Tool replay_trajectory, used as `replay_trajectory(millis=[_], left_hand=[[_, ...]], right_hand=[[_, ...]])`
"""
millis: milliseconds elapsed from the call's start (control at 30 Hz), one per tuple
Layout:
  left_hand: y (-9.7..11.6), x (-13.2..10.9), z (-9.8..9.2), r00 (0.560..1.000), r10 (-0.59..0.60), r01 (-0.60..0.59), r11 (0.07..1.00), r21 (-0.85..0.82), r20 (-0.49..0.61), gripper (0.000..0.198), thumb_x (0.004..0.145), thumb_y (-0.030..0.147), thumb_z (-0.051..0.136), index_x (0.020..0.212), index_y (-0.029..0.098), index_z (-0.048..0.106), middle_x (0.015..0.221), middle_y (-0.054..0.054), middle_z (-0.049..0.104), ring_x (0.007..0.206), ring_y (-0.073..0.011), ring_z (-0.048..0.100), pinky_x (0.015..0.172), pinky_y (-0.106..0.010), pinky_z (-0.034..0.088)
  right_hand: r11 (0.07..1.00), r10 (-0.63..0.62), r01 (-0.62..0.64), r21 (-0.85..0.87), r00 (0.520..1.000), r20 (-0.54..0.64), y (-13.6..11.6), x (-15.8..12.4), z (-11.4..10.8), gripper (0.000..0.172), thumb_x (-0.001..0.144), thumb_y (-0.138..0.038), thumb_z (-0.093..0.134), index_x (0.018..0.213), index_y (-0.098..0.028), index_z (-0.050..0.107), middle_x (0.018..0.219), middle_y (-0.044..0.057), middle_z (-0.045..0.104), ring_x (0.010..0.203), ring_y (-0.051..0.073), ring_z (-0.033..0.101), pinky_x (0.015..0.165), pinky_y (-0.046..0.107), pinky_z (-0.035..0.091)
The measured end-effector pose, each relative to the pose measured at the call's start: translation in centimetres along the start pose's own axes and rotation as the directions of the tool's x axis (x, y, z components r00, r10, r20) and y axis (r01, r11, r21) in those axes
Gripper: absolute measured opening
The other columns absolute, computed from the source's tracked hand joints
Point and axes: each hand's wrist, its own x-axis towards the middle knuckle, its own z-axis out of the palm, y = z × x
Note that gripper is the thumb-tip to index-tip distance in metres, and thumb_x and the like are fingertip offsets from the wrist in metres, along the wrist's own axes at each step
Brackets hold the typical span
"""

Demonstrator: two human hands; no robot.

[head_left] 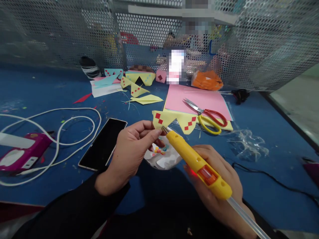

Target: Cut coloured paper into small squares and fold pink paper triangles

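Between the thumb and fingers of my left hand (136,142) is a yellow paper cutout (171,119) with a notched lower edge and red diamonds on both wings. My right hand (216,166) is wrapped round a yellow hot glue gun (194,156), a clear glue stick (246,215) sticking out of its back end. The nozzle meets the cutout's lower left part, close to my left thumb. Below the cutout sits a small clear bowl (166,161) with white paper and small coloured pieces, partly hidden by my left fingers and the gun.
Scissors (206,116) lie on pink paper (176,98) at the right. A black phone (104,142), white cable (58,139) and purple power socket (37,154) lie left. Decorated yellow paper pieces (147,79) and an orange packet (207,80) stand before a perforated metal screen (149,28).
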Motion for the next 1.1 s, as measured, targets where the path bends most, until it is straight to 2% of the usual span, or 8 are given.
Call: replay_trajectory(millis=[833,1100], left_hand=[[0.02,-0.11,0.04,1.0,0.022,-0.022,0.999,0.027,-0.006,0.003,0.081,0.021,0.077,0.082,0.019,0.074,0.071,0.002,0.075,0.056,-0.0058,0.065,0.048,-0.011,0.042],[0.05,-0.06,0.11,1.0,0.027,-0.027,0.999,0.037,0.001,0.004,0.081,0.02,0.076,0.085,0.021,0.077,0.077,0.002,0.076,0.057,-0.0055,0.065,0.049,-0.012,0.043]], right_hand=[[0.999,0.034,-0.034,-0.014,0.999,-0.005,0.04,-0.32,0.15,0.006,0.091,-0.014,0.056,0.091,-0.02,0.058,0.079,0.0,0.064,0.068,0.013,0.059,0.06,0.026,0.047],[0.999,0.049,-0.049,-0.019,0.999,-0.004,-0.15,-0.32,0.19,0.006,0.091,-0.015,0.055,0.09,-0.021,0.058,0.078,0.001,0.065,0.067,0.015,0.06,0.058,0.028,0.047]])
